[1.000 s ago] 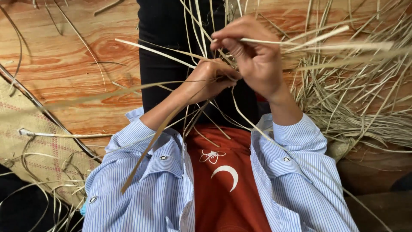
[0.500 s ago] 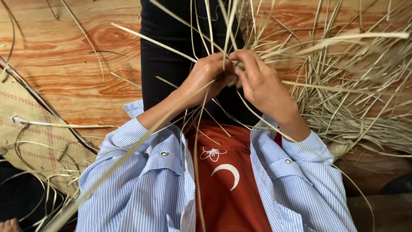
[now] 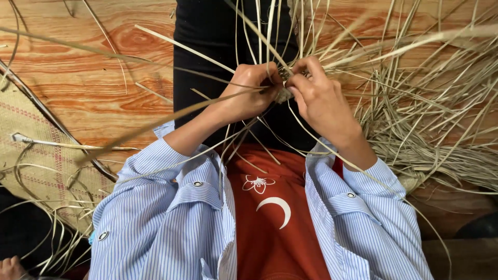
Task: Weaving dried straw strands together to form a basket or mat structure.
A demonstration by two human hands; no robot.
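I count two hands of mine, my left hand [image 3: 248,93] and my right hand [image 3: 317,98]. One heap of dry straw strips [image 3: 436,124] lies at my right; the strips are too many and too tangled to number. One woven mat [image 3: 36,161] lies at my left.

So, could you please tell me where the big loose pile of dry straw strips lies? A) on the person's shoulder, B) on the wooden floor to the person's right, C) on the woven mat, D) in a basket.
B: the pile of straw strips spreads over the wooden floor beside the right hand, away from the woven mat.
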